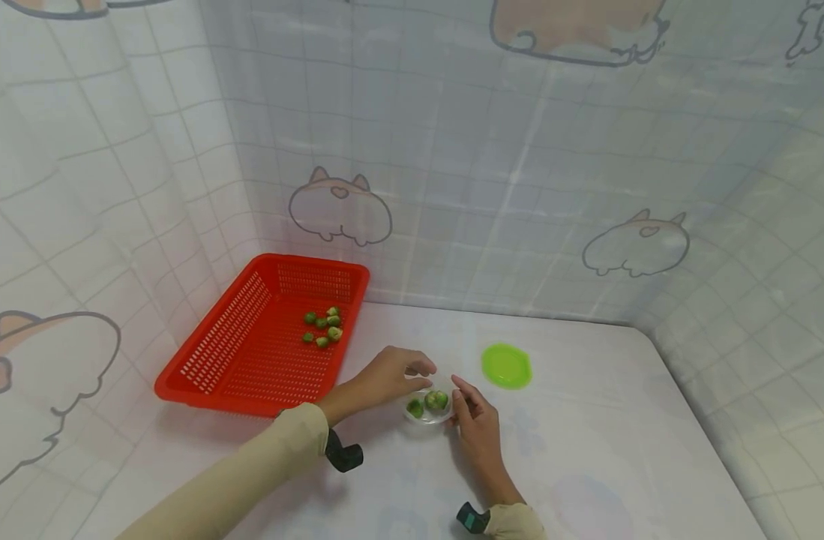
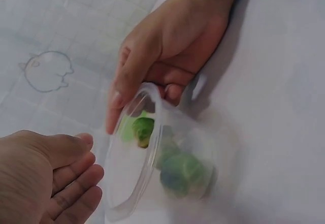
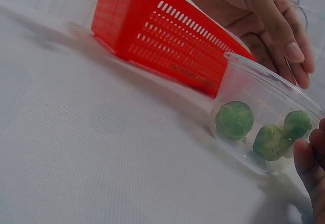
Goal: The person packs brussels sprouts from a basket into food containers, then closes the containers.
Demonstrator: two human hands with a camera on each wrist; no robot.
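A clear plastic tub [image 1: 421,421] stands on the white tabletop with three Brussels sprouts [image 3: 234,119] inside. My right hand [image 1: 477,426] holds the tub's right side, its thumb and fingers around the rim [image 2: 152,93]. Just above the opposite side of the rim is my left hand [image 1: 393,373]; its fingers are loosely bent and hold nothing. In the right wrist view, the left hand [image 3: 264,26] hangs behind the tub, while only some right-hand fingertips [image 3: 304,155] show at the edge.
A red slotted basket [image 1: 250,407] stands at the left, with several Brussels sprouts [image 1: 334,334] along its right side. Behind the right hand lies a bright green round lid [image 1: 507,366]. Patterned curtain-like walls [image 1: 452,187] enclose the table's back and sides.
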